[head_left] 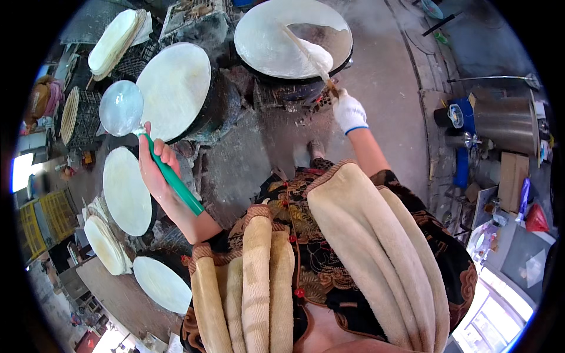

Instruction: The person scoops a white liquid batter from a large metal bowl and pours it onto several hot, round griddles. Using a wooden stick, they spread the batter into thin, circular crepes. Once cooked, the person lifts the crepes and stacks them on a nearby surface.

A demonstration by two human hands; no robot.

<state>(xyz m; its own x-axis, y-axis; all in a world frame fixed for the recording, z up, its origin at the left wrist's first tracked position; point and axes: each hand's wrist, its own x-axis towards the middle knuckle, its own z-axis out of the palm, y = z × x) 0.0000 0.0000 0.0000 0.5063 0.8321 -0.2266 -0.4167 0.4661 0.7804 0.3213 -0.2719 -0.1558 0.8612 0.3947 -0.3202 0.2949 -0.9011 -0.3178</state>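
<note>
1. Grey, stained concrete floor (388,94) spreads between several round griddles, seen from above.
2. One long thin stick (306,54) runs from lower right to upper left, its far end over the top griddle (271,41), its near end in the right hand (348,112).
3. That hand wears a white glove and is closed around the stick's near end, just below the griddle's rim.
4. One folded white sheet (315,53) lies on that griddle beneath the stick.
5. One ladle (121,107) with a round metal bowl and a green handle (173,176) points up and left; its long axis slants down to the right.
6. The bare left hand (154,167) is wrapped around the green handle, below the bowl.
7. Five pale round discs show: the top griddle, a second griddle (174,88) just right of the ladle bowl, and three more (126,191) down the left side.
8. Two stacks of thin white sheets (113,42) lie at the left, one high, one low.
9. The two hands are well apart.
</note>
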